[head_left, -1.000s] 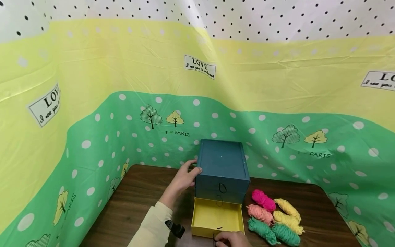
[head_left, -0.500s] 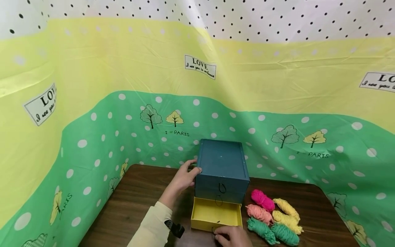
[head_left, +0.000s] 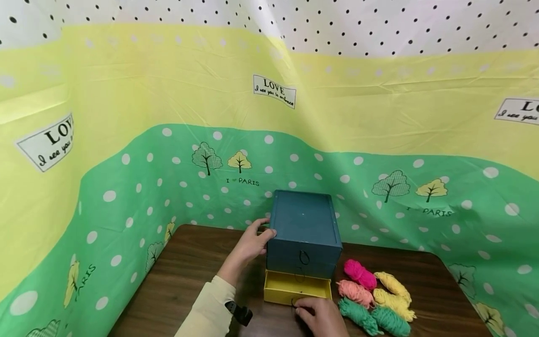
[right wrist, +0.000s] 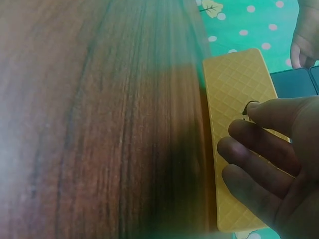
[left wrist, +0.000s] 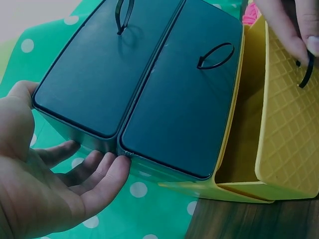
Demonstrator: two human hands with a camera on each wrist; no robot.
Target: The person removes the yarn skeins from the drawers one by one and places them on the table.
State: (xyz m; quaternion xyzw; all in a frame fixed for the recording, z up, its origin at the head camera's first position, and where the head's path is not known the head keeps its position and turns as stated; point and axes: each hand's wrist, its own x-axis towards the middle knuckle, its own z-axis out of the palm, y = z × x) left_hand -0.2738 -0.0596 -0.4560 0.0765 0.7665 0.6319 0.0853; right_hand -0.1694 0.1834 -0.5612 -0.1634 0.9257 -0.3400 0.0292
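Head view: blue drawer box (head_left: 304,232) at lower centre of the frame, on a brown wooden table (head_left: 185,276); left hand (head_left: 249,243) laid against its left side, fingers relaxed and lightly spread, thumb on the top edge. Yellow drawer (head_left: 296,289), the lowest one, stands part-way out at the bottom of the box; right hand (head_left: 320,316) at the lower edge of the frame sits at the drawer front. Yarn bundles (head_left: 372,297), pink, orange, yellow and green, lie just right of the box. Left wrist view: two dark drawer fronts (left wrist: 144,84) with loop pulls fill the centre; left hand (left wrist: 47,186) lower left, fingers straight under the box corner. Yellow drawer (left wrist: 279,114) at right, its black loop pull (left wrist: 305,69) pinched by fingertips at upper right. Right wrist view: right hand (right wrist: 271,167) lower right, fingers loosely curled against the quilted yellow drawer front (right wrist: 239,124), forefinger and thumb at the pull. Judged step: sliding the bottom drawer while the box is braced. The next move calls for a straight travel along the drawer's track, the bracing hand held firm.
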